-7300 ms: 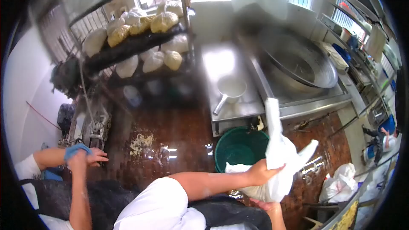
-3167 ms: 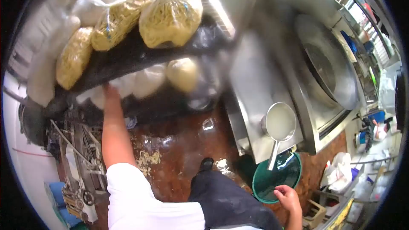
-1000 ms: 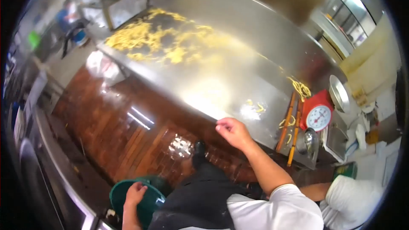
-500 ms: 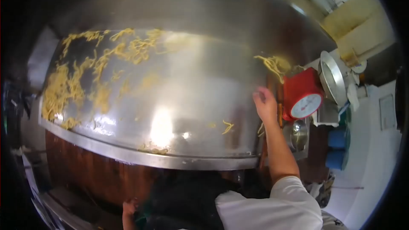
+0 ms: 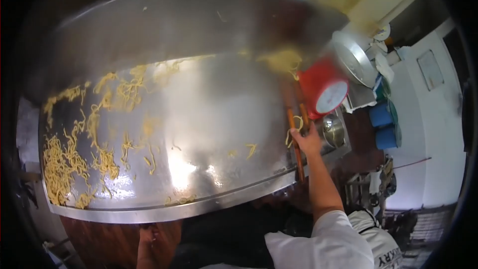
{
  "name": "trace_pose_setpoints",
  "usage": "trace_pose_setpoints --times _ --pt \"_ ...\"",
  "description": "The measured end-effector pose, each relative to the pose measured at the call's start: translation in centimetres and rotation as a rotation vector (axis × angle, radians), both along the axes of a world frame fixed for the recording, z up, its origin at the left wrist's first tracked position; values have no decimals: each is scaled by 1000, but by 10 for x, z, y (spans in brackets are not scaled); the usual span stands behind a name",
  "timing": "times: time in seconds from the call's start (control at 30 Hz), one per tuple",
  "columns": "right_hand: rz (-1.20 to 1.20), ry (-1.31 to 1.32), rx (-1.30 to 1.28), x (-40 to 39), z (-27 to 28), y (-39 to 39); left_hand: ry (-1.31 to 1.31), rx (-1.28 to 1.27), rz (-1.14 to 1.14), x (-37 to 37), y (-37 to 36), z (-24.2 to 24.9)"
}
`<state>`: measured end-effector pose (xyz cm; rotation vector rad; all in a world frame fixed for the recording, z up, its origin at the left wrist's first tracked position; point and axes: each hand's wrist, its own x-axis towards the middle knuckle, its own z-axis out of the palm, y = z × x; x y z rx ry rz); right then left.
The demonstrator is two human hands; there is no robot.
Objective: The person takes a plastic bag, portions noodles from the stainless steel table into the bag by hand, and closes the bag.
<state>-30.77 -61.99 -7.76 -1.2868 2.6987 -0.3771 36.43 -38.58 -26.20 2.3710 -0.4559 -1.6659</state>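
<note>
My right hand (image 5: 309,142) reaches to the right end of a steel work table (image 5: 224,104), thumb and fingers apart. It is over two long wooden sticks (image 5: 298,154), with the thumb against the left one. A pale noodle strand (image 5: 298,122) lies by the fingertips. Just beyond the hand stands a red dial scale (image 5: 318,82), with yellow noodles (image 5: 284,62) at its far left, blurred. My left hand (image 5: 148,234) hangs low, below the table's front edge. Its fingers look curled; what they hold, if anything, cannot be made out.
Many yellow noodles (image 5: 59,169) lie scattered over the table's left side, with a few bits near the front rim. Right of the scale are a wide metal bowl (image 5: 354,60) and a small round steel vessel (image 5: 333,130). Blue buckets (image 5: 386,127) stand farther right.
My right hand has come nearer and now reaches the wooden sticks beside the scale. The view has turned, so the table appears tilted. My left hand stays low by the front edge.
</note>
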Motion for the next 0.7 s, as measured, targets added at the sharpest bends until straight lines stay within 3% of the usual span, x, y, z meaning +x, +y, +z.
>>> trace_pose_setpoints --times 0.03,0.17,0.27,0.3,0.4,0.53,0.6,0.67,0.7 --pt "0 122 23 6 -4 2 51 -6 -44 5 -3 3" --pt "78 145 -6 25 -15 6 119 5 -60 24 -3 -4" --pt "113 87 -132 33 -40 18 238 201 -102 51 15 -18" --pt "153 77 -150 47 -33 21 196 155 -236 46 14 -5" --pt "221 25 -176 80 -35 29 135 125 -171 44 20 5" --pt "285 -212 -53 131 -21 46 154 155 -279 66 32 -24" --pt "279 -282 4 132 -13 47 232 -1 -430 69 31 -28" --pt "392 -210 -111 121 -6 52 312 -148 -585 73 26 -28" --pt "328 -141 -117 103 -12 55 354 -217 -661 74 23 -26"
